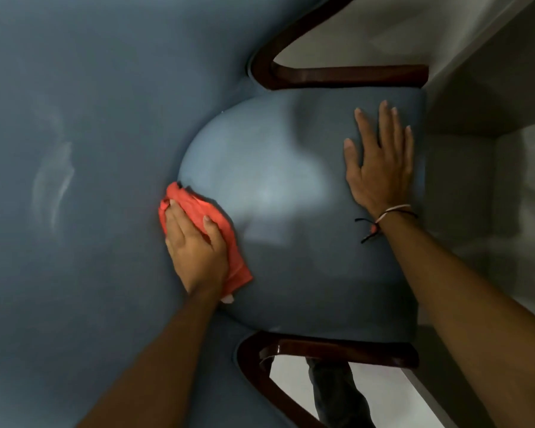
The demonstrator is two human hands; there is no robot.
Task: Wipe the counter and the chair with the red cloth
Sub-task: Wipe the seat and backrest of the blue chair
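A blue upholstered chair [291,168] with dark wooden armrests fills the view, its backrest spreading over the left side. The red cloth [226,242] lies crumpled where the seat meets the backrest. My left hand [195,245] presses flat on the cloth, fingers over its upper end. My right hand [380,159] rests flat on the seat's front part, fingers spread, holding nothing. A string bracelet sits on the right wrist. The counter is not in view.
Dark wooden armrests [346,76] run along the top and the bottom [331,350] of the seat. A pale wall or cabinet face [488,88] stands close to the seat's front. A trouser leg [334,393] shows below the lower armrest.
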